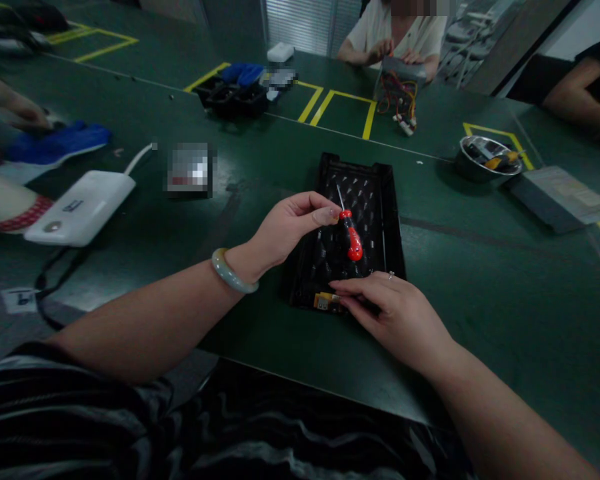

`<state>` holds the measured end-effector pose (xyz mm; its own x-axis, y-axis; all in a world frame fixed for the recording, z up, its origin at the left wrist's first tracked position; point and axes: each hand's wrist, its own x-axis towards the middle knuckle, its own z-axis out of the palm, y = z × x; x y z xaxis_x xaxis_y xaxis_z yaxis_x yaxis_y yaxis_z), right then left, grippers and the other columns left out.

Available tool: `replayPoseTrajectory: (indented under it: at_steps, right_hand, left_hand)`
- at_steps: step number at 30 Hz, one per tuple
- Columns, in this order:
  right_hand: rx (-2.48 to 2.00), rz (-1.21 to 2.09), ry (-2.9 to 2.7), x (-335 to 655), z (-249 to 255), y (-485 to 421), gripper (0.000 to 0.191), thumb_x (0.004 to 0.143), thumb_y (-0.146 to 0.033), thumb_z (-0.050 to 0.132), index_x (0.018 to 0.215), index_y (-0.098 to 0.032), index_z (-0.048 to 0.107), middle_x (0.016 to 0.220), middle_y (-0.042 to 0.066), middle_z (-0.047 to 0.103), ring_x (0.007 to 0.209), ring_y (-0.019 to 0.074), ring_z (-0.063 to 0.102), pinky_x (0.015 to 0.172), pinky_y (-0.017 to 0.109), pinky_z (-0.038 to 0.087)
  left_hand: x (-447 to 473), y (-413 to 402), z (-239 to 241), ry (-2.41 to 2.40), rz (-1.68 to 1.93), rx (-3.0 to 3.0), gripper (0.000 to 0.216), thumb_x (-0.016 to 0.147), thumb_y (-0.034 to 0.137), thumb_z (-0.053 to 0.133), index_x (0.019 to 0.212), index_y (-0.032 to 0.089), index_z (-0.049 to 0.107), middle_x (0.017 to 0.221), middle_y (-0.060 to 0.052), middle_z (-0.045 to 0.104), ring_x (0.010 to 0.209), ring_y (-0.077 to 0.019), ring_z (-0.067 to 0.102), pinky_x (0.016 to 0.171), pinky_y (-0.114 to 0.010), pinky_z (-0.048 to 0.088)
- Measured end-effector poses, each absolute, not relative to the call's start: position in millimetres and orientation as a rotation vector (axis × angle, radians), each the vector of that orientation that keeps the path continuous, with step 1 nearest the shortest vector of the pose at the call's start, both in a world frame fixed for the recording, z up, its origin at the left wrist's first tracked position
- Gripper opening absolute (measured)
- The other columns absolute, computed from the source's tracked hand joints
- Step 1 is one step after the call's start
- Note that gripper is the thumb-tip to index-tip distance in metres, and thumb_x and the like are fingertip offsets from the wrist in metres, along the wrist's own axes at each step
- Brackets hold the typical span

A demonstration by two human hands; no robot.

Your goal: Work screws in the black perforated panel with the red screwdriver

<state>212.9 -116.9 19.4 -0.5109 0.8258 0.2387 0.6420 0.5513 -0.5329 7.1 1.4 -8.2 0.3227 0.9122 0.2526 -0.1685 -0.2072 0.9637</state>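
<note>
A black ribbed plastic casing [375, 200] lies on the green table, its long side pointing away from me. My left hand [293, 230], with a pale green bangle [234, 271] on the wrist, pinches a red-handled screwdriver [353, 239] above the casing, thin shaft pointing up and away. My right hand [395, 321] lies across the casing's near edge, its fingertips beside a small yellow component [324, 301]. The right thumb is hidden, so I cannot tell whether those fingers grip anything.
A steel bowl of tools [487, 159] stands at right, beside a grey booklet [560, 198]. A white corded device [77, 208] lies at left, near a co-worker's hand [17, 103]. Further off are a black tray [235, 97] and a wired unit [399, 93], handled by another person [393, 33].
</note>
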Motion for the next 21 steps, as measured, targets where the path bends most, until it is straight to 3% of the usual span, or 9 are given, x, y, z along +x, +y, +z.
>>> replayPoseTrajectory:
  at_steps: [10, 21]
  right_hand:
    - [-1.269, 0.561, -2.343, 210.2, 15.4, -115.9, 0.019, 0.098, -0.019, 0.066, 0.114, -0.024, 0.072, 0.108, 0.000, 0.075, 0.092, 0.0164, 0.069, 0.088, 0.034, 0.055]
    - [-1.170, 0.425, -2.481, 209.7, 22.7, -115.4, 0.017, 0.098, -0.016, 0.065, 0.107, -0.025, 0.076, 0.104, -0.004, 0.076, 0.091, 0.0178, 0.063, 0.086, 0.035, 0.048]
  left_hand:
    - [6.3, 1.1, -4.9, 0.758, 1.231, 1.455, 0.034, 0.100, 0.053, 0.049, 0.100, 0.025, 0.068, 0.092, -0.001, 0.067, 0.092, -0.0164, 0.066, 0.092, -0.035, 0.052]
    - [9.7, 4.8, -1.9, 0.778, 1.196, 1.389, 0.047, 0.105, 0.054, 0.035, 0.102, 0.022, 0.069, 0.091, -0.004, 0.068, 0.088, -0.0176, 0.067, 0.092, -0.035, 0.054]
